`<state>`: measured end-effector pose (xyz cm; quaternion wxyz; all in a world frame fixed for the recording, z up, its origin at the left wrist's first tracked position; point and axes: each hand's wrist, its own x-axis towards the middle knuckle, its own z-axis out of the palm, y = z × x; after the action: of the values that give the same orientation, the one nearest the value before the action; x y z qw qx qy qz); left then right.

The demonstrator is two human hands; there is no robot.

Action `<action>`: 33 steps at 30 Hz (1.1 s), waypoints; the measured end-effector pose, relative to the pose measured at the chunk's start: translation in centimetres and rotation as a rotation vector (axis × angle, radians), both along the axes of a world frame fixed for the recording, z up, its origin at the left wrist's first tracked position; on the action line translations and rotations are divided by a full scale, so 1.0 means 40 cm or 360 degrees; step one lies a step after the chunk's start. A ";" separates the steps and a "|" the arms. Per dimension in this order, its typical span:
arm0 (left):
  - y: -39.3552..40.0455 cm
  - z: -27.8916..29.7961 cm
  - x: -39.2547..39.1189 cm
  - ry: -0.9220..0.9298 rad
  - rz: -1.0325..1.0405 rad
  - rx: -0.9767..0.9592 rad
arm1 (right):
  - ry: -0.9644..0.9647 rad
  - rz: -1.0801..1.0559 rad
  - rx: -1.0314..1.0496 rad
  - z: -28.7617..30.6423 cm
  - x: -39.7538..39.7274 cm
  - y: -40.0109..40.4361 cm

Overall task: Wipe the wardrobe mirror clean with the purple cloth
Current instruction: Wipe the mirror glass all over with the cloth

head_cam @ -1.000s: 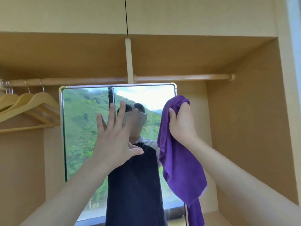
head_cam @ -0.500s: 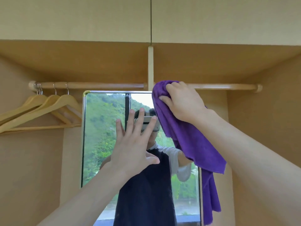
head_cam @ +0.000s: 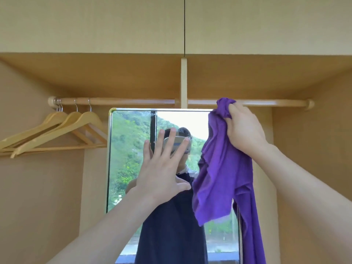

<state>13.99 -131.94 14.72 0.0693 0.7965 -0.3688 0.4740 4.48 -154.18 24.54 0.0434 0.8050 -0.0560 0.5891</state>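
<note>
— Head view: what is the right hand (head_cam: 245, 128) doing?
— Its fingers are curled round a bunched purple cloth (head_cam: 221, 168), held at the top right corner of the tall metal-framed wardrobe mirror (head_cam: 131, 159); the rest of the cloth hangs below the hand over the mirror's right edge.
— And the left hand (head_cam: 162, 168)?
— Fingers straight and spread, palm toward the glass, left of the cloth; contact cannot be judged.
— Above the hands?
— A round wooden rail (head_cam: 123, 101), with pale wooden hangers (head_cam: 76, 126) far left of the left hand.
</note>
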 end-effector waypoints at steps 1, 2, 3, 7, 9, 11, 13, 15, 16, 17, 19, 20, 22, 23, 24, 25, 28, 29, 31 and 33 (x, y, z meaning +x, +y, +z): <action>0.000 0.000 -0.001 -0.0007 0.0014 0.0003 | -0.0033 0.0021 0.0036 -0.016 0.000 -0.006; 0.000 -0.002 0.000 -0.0014 0.0025 0.0006 | -0.0062 0.0060 0.0081 -0.034 0.001 -0.009; 0.000 -0.003 0.000 -0.0022 0.0027 0.0005 | -0.0088 0.0113 0.0119 -0.055 0.000 -0.007; -0.005 -0.005 0.005 -0.0017 0.0017 -0.0009 | -0.0109 0.0084 0.0036 -0.158 -0.017 0.004; -0.008 -0.004 0.006 -0.0006 0.0011 -0.0009 | 0.0036 -0.0088 -0.0072 -0.219 -0.023 0.016; -0.009 -0.002 0.006 0.0005 0.0002 -0.0007 | 0.0229 -0.0219 -0.0193 -0.274 -0.022 0.035; -0.009 -0.001 0.005 0.0016 0.0002 0.0009 | 0.0400 -0.0307 -0.0338 -0.301 -0.019 0.051; -0.005 0.002 0.003 0.0023 -0.0019 0.0023 | 0.0467 -0.0302 -0.0418 -0.292 -0.017 0.064; 0.002 0.004 0.003 0.0029 -0.0038 0.0034 | 0.0478 -0.0296 -0.0441 -0.276 -0.015 0.074; 0.010 0.007 0.002 0.0035 -0.0062 0.0050 | 0.0482 -0.0295 -0.0461 -0.256 -0.011 0.083; 0.035 0.015 0.003 0.0065 -0.0145 0.0076 | 0.0462 -0.0282 -0.0487 -0.213 0.003 0.106; 0.047 0.019 0.005 0.0095 -0.0215 0.0065 | 0.0439 -0.0264 -0.0490 -0.191 0.014 0.120; 0.070 0.025 0.003 0.0175 -0.0396 -0.0050 | 0.0392 -0.0219 -0.0483 -0.149 0.038 0.156; 0.080 0.026 0.001 0.0217 -0.0473 -0.0142 | 0.0371 -0.0190 -0.0481 -0.133 0.052 0.176; 0.089 0.027 -0.001 0.0256 -0.0520 -0.0230 | 0.0355 -0.0161 -0.0485 -0.123 0.066 0.196; 0.099 0.026 -0.002 0.0282 -0.0533 -0.0295 | 0.0356 -0.0136 -0.0498 -0.120 0.080 0.217; 0.129 0.017 0.007 0.0242 -0.0486 -0.0351 | 0.0426 -0.0087 -0.0638 -0.150 0.113 0.259; 0.138 0.015 0.014 0.0224 -0.0466 -0.0344 | 0.0452 -0.0072 -0.0702 -0.168 0.118 0.263; 0.158 0.011 0.033 0.0189 -0.0415 -0.0300 | 0.0517 -0.0081 -0.0801 -0.207 0.116 0.252; 0.178 0.011 0.052 0.0157 -0.0339 -0.0224 | 0.0551 -0.0133 -0.0839 -0.245 0.103 0.224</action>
<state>16.09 -124.84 15.16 0.1930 0.7684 -0.4131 0.4490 8.61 -145.21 14.72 0.2837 0.8513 0.0739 0.4352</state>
